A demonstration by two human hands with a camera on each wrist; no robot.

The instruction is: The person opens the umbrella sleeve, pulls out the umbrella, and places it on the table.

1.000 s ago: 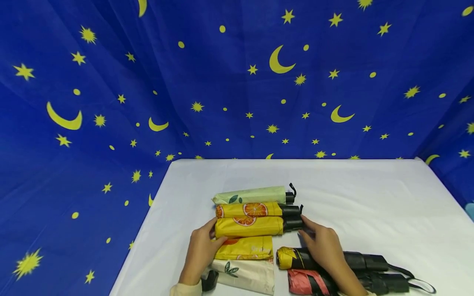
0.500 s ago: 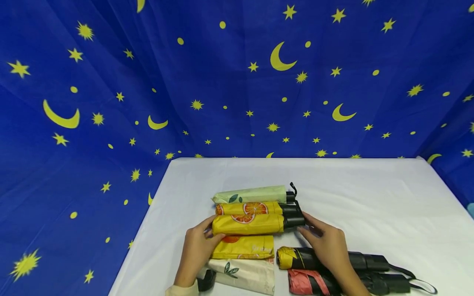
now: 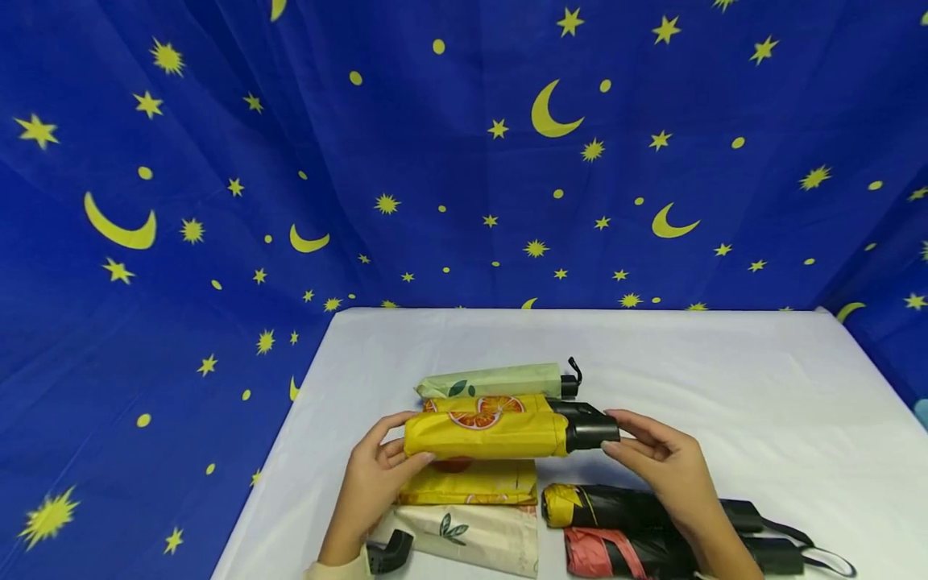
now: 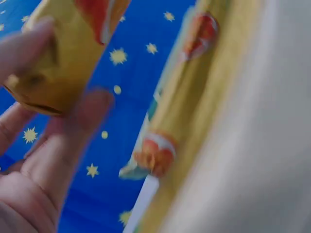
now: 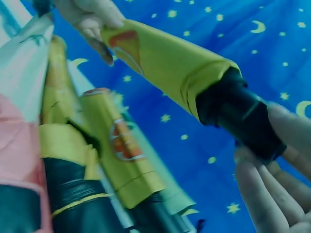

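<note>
Both my hands hold a folded yellow umbrella (image 3: 486, 437) with an orange-slice print, lifted off the table. My left hand (image 3: 373, 475) pinches its closed fabric end between thumb and fingers. At the other end my right hand (image 3: 667, 463) pinches the black handle (image 3: 593, 431); the right wrist view shows thumb and fingertips on that handle (image 5: 252, 116). Just behind lies a second orange-print yellow umbrella (image 3: 536, 403), partly hidden. Under the held one, nearer me, is a flat yellow sleeve (image 3: 478, 487), partly covered.
Farthest back lies a pale green umbrella (image 3: 500, 380) with leaves. A cream leaf-print sleeve (image 3: 486, 536) lies at the front. Beneath my right forearm are a black-and-yellow umbrella (image 3: 602, 506) and a black-and-red one (image 3: 594, 552). A star-patterned blue cloth (image 3: 464, 161) surrounds the white table (image 3: 710, 379).
The held yellow umbrella has come up from beside the other yellow one, toward me. Both hands have moved with it, my right hand further right along the handle end.
</note>
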